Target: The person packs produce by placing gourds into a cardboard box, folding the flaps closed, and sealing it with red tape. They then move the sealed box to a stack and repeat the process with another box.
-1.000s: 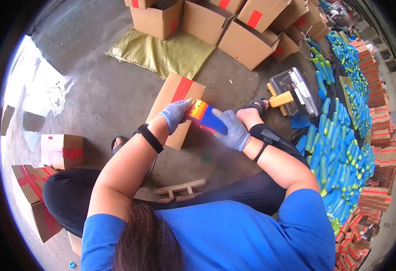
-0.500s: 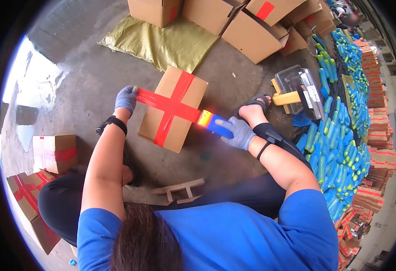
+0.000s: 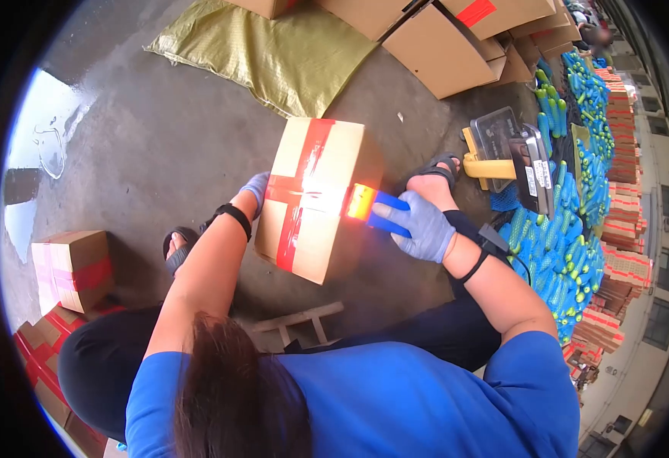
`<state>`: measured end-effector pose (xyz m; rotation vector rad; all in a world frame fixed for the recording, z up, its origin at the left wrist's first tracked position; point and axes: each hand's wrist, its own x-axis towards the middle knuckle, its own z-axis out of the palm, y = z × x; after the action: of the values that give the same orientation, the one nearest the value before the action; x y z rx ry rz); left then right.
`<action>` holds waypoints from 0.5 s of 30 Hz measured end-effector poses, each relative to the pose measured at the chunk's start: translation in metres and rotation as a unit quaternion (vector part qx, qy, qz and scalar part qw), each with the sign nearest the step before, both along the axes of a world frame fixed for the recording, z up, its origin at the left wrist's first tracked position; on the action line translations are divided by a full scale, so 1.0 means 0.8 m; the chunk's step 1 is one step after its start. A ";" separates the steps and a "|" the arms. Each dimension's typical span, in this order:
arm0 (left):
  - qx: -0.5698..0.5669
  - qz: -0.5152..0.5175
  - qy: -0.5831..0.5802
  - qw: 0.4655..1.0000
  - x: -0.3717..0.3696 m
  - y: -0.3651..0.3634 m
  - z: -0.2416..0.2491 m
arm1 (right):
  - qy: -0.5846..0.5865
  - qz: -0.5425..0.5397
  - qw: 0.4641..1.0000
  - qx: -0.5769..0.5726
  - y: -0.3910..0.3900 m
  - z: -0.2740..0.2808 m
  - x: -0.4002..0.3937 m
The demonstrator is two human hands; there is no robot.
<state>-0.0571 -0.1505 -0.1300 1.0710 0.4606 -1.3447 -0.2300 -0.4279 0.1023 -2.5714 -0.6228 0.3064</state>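
A cardboard box (image 3: 340, 164) stands tilted on the floor in front of me, with red tape crossed over its top. My left hand (image 3: 256, 189), in a grey glove, grips the box's left side, its fingertips mostly hidden behind the edge. In my gloved right hand (image 3: 424, 229) is a blue tape dispenser (image 3: 390, 214). The dispenser's bright orange-yellow end is against the box's right edge, where the red tape strip runs over.
A yellow-green woven sack (image 3: 273, 53) and open cartons (image 3: 445, 49) lie ahead. To the right are a clear-lidded case (image 3: 529, 164) and green produce in blue netting (image 3: 556, 259). Taped boxes (image 3: 75, 267) stand left, a small wooden frame (image 3: 304, 324) near my legs.
My left hand has moved from the tape's left end down to the box's side. The box has tilted, showing its right face. The dispenser has moved slightly right.
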 end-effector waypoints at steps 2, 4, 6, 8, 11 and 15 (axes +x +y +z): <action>0.172 0.008 -0.266 0.948 0.027 -0.001 -0.042 | -0.036 0.070 0.996 -0.039 -0.008 -0.014 0.010; 0.145 0.075 -0.408 0.898 0.059 -0.001 0.005 | 0.001 0.058 0.994 -0.089 0.015 -0.004 0.033; 0.140 0.016 -0.242 0.960 0.081 -0.002 0.106 | 0.035 0.040 0.990 -0.132 0.057 0.019 0.057; 0.101 -0.130 -0.236 0.958 0.080 0.002 0.166 | 0.099 -0.021 0.977 -0.189 0.103 0.045 0.085; 0.097 -0.158 -0.349 0.919 0.077 0.007 0.103 | 0.153 0.002 0.960 -0.232 0.146 0.047 0.129; 0.134 -0.097 -0.381 0.909 0.077 0.033 0.075 | 0.182 -0.003 0.960 -0.214 0.103 0.044 0.101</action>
<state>0.0044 -0.1239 -0.0696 1.7988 -0.0564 -0.9304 -0.1489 -0.3457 0.1372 -2.8050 -0.4458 0.9830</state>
